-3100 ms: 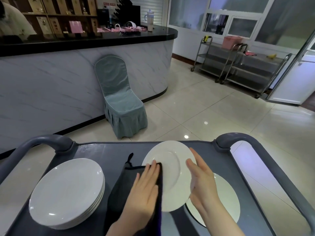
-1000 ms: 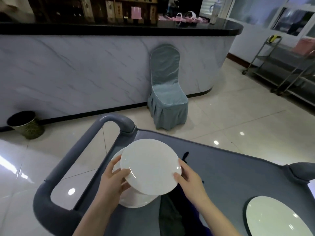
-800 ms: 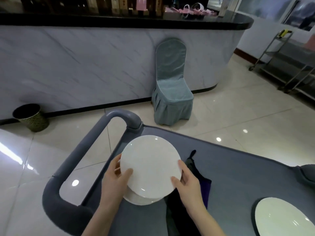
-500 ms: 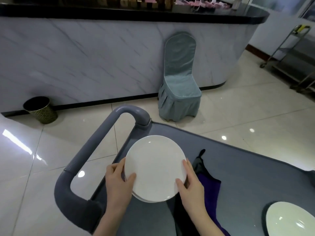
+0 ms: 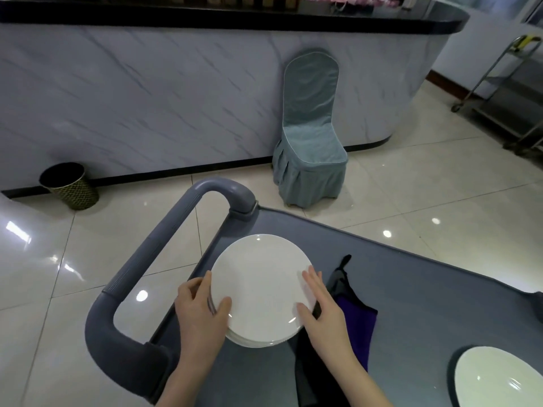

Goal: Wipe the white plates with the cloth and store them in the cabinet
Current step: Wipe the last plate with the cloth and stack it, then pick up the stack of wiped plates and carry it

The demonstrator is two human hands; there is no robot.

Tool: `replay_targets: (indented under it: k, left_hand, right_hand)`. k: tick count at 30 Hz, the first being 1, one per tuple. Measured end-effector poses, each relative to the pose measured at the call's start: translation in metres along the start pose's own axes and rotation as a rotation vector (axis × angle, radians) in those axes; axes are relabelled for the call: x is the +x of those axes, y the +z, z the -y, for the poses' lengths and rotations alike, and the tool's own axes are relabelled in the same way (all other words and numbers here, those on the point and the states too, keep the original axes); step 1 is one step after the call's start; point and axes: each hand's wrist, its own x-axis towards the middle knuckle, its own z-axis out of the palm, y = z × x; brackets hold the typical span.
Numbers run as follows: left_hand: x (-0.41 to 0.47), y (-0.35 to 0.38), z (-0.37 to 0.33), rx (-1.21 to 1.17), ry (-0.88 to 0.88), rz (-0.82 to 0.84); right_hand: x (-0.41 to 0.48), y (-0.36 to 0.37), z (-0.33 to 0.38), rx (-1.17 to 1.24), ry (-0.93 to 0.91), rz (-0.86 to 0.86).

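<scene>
A stack of white plates (image 5: 261,286) sits at the left end of the grey cart's top (image 5: 411,304). My left hand (image 5: 199,312) grips the stack's left edge, thumb on the top plate and fingers curled round the rim. On the right rim rests my right hand (image 5: 323,309), fingers stretched flat and holding nothing. The dark and purple cloth (image 5: 355,324) lies crumpled on the cart just right of the stack, partly under my right forearm. Another white plate (image 5: 499,377) lies alone at the cart's lower right corner.
The cart's thick grey handle (image 5: 152,254) loops round to the left of the stack. On the tiled floor beyond stand a covered teal chair (image 5: 311,142) and a dark waste bin (image 5: 69,186), both against a marble counter (image 5: 147,92). A metal trolley (image 5: 517,92) is at far right.
The plate that both hands carried from the cart's right side has come down onto the stack at the left. My right hand's fingers have loosened and flattened on the rim.
</scene>
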Motion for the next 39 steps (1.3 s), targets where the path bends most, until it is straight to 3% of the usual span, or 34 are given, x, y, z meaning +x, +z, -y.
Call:
replay_targets:
  k: [4,8,17,25,30,36,39]
  left_hand:
    - [-0.005,0.005,-0.017,0.056,0.063,-0.115]
    - [-0.021,0.034,-0.047,0.034,0.294,-0.105]
    - [-0.096,0.166,-0.101,-0.036,0.459,0.38]
    - [-0.165,0.279,-0.118,0.018,0.417,0.644]
    - [-0.191,0.321,-0.119,0.237,0.48,0.851]
    - [-0.202,0.342,-0.102,0.359,0.419,0.84]
    - [-0.208,0.343,-0.103,0.312,0.363,0.801]
  right_hand:
    - [-0.003,-0.028,-0.006,0.018,-0.018,-0.035]
    - [-0.017,-0.07,-0.029,0.0,0.022,-0.108]
    - [-0.072,-0.201,-0.09,-0.172,0.123,-0.377]
    - [-0.135,-0.296,-0.158,-0.436,0.351,-0.472]
    - [-0.161,-0.327,-0.183,-0.53,0.492,-0.494]
    - [-0.171,-0.339,-0.204,-0.392,0.672,-0.411]
    - [-0.174,-0.339,-0.207,-0.274,0.663,-0.399]
